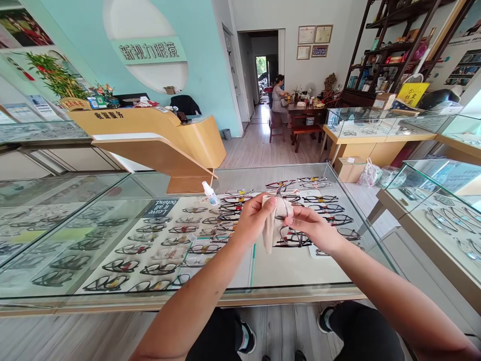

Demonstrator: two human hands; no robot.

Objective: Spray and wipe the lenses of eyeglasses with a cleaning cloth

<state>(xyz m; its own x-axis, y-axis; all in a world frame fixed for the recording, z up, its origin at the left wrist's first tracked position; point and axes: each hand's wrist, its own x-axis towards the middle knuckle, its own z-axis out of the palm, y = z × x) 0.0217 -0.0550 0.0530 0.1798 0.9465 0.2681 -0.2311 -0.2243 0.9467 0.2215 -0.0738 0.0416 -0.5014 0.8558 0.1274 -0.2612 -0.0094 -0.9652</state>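
Both hands are raised over the glass display case (296, 273), close together. My left hand (259, 213) is closed on a pale cleaning cloth (269, 233), which is folded about part of a pair of eyeglasses (287, 206) and hangs down below the fingers. With thumb and fingers pinched, my right hand (308, 225) grips the dark frame of the same eyeglasses from the other side. The cloth covers part of the lenses. A small white spray bottle (210, 193) stands on the glass, left of my hands.
Under the glass lie rows of eyeglass frames (184, 229). Another display case (447, 215) stands to the right, and a wooden counter (150, 128) beyond on the left. A person (280, 98) sits at a dark table (306, 111) at the back.
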